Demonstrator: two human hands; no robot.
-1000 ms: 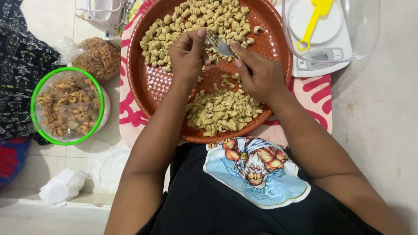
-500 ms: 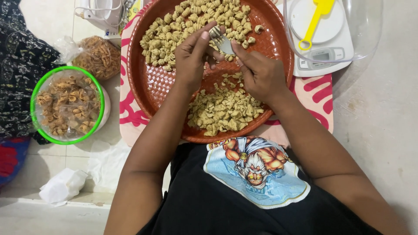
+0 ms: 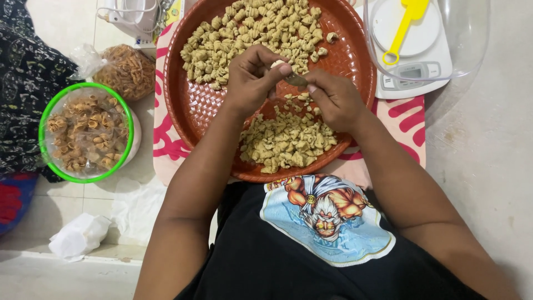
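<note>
Pinching is what I see from both grips: my left hand (image 3: 250,80) has thumb and fingertips pressed on a small pale dough piece (image 3: 276,64), and my right hand (image 3: 333,100) is curled shut around a fork (image 3: 295,79), whose tines meet that piece just over the tray. Beneath them the big round red-brown tray (image 3: 194,108) holds ridged dough shells (image 3: 250,28) piled at its far side and a second heap (image 3: 288,141) near my chest. To my left a green-rimmed bowl (image 3: 55,169) of browned shells sits under clear plastic. Far right, a white kitchen scale (image 3: 416,69) carries a yellow spoon (image 3: 405,22).
</note>
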